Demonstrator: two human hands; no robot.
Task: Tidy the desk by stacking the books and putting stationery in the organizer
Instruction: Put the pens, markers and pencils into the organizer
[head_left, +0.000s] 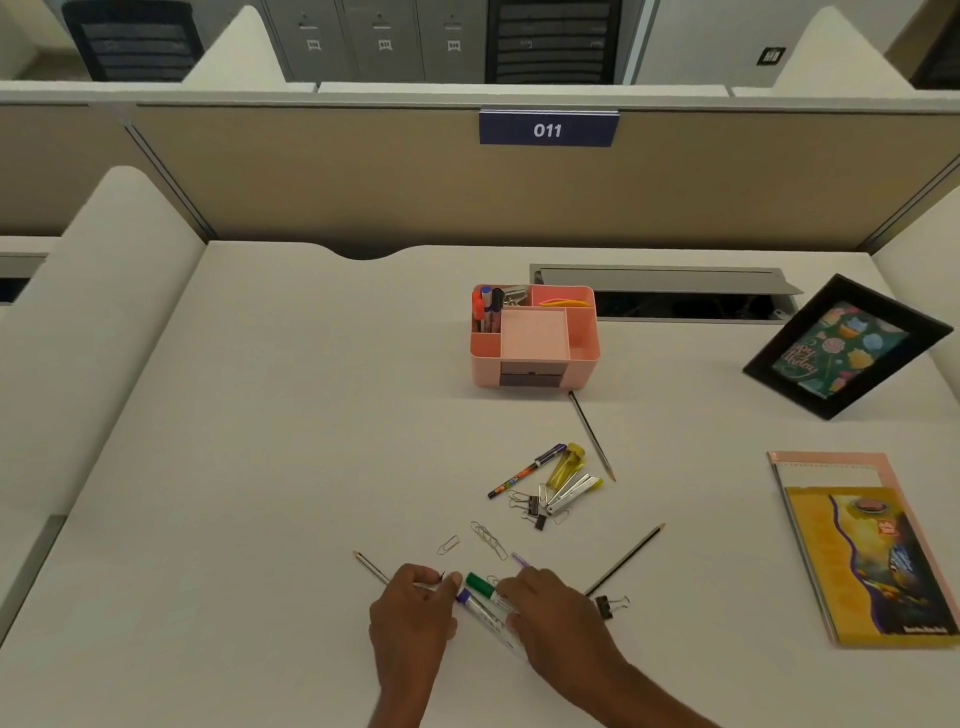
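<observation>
While I lean over the tabletop (260, 467), my right hand (550, 613) lies on two markers (478, 597), one green-capped and one blue-capped, its fingers curled down over their barrels at the near edge. My left hand (413, 610) sits just beside them, fingers bent, thumb and forefinger closed on a small dark piece (442, 574) (too small for me to name). A pencil (371, 566) runs in under that hand from the far left, and a purple tip (519, 560) pokes out past my right knuckles. Loose paper clips (488, 540) lie just beyond my hands, and a black binder clip (608, 605) rests beside my right wrist, near the lower end of a second pencil (626, 558). Farther out is a small heap: a patterned pen (524, 472), a yellow highlighter (566, 465) and more binder clips (532, 506). A third pencil (592, 436) slants from that heap up to the pink organizer (535, 358), which stands well apart from my hands with pens (488, 309) upright in its back-left compartment. Off to my right the books (872, 561) lie stacked, a yellow one on a pink one, with a black picture frame (847, 345) tilted beyond them.
</observation>
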